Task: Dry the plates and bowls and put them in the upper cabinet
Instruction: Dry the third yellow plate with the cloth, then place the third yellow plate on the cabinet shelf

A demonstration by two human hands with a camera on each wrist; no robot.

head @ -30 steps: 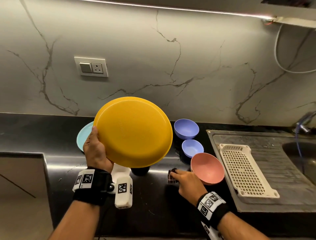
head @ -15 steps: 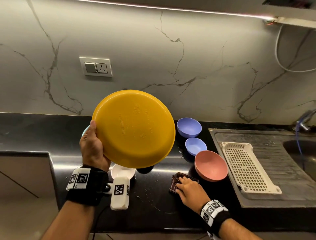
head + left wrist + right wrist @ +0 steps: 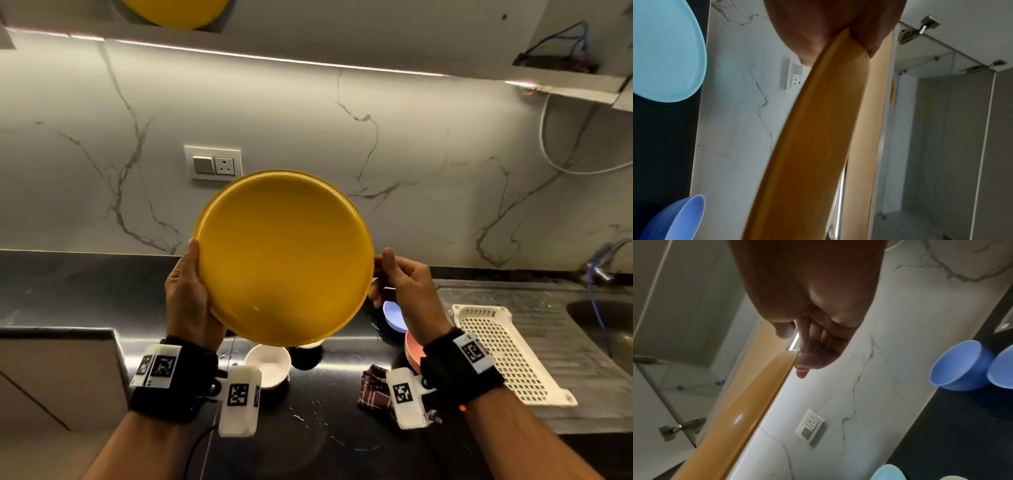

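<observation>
A yellow plate (image 3: 284,253) stands nearly upright in front of the marble wall, above the black counter. My left hand (image 3: 186,294) grips its left rim, thumb on the side facing me. My right hand (image 3: 404,284) pinches the right rim, thumb up and fingers behind. The left wrist view shows the plate (image 3: 818,138) edge-on under my palm (image 3: 828,21). In the right wrist view my fingertips (image 3: 803,365) meet the plate's rim (image 3: 748,402). A second yellow plate (image 3: 174,13) lies in the upper cabinet. The checked cloth (image 3: 375,390) lies on the counter.
On the counter below are a white bowl (image 3: 267,363), a dark bowl (image 3: 306,356), a purple bowl (image 3: 392,313) and a pink bowl (image 3: 412,349). A white rack (image 3: 503,356) lies on the drainboard by the sink. A light blue plate (image 3: 663,48) lies at the back left.
My right hand left the cloth on the counter and rose to take the plate's right rim. The plate moved up and rightward, and my view tilted up toward the cabinet.
</observation>
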